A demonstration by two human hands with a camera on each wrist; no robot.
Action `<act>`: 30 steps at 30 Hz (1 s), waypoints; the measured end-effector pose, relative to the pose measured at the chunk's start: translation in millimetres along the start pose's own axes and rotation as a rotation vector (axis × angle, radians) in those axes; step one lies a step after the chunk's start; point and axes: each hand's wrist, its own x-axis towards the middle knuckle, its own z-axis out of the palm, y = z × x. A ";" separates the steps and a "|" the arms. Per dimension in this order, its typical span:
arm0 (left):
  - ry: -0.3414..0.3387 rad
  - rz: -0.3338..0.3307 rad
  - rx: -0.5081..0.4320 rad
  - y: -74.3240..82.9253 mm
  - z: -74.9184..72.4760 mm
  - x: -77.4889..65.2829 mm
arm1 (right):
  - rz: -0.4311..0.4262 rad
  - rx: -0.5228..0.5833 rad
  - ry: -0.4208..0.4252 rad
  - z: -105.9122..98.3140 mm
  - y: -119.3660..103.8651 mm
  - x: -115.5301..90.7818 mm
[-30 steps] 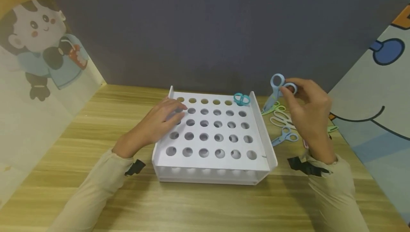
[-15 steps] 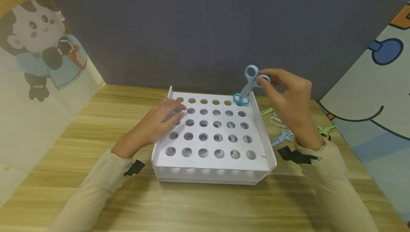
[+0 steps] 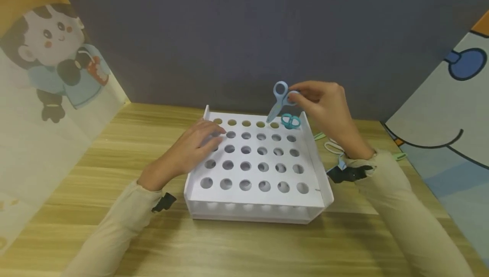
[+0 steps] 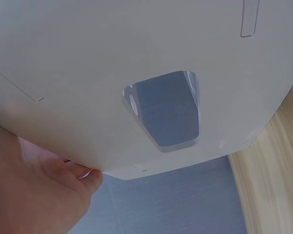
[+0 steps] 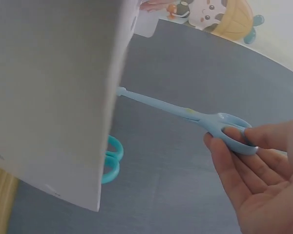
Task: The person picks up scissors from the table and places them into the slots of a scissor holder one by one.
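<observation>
A white rack (image 3: 252,192) with rows of round holes stands on the table. My left hand (image 3: 200,141) rests over its left side, fingers and thumb lying on the top plate. In the left wrist view, the fingertips (image 4: 92,179) reach past the edge of the rack's side wall (image 4: 224,97). My right hand (image 3: 324,103) pinches light blue scissors (image 3: 279,102) by one handle loop, blades slanting down. Their tip is over the back row, close to the hole second from the right; contact cannot be told. Teal scissors (image 3: 291,121) sit in the back right hole, handles up.
Right of the rack lie more scissors, partly hidden by my right arm: a white-handled pair (image 3: 333,146), a blue pair (image 3: 341,163) and green parts (image 3: 400,156). A dark grey panel (image 3: 244,43) rises behind the table (image 3: 244,249).
My right hand has carried the light blue scissors leftward from beyond the rack's right side, past the teal pair, to above the back row. The left hand stays on the rack.
</observation>
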 end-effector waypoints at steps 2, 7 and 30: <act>-0.001 -0.002 -0.002 0.1 0.6 -0.2 | 0.022 0.010 -0.050 2.5 2.1 2.7; 0.002 -0.001 0.001 0.3 1.1 0.0 | 0.032 0.039 -0.187 10.8 6.3 9.6; -0.007 -0.009 0.012 2.3 2.3 -1.4 | 0.020 -0.087 -0.516 43.4 21.0 18.2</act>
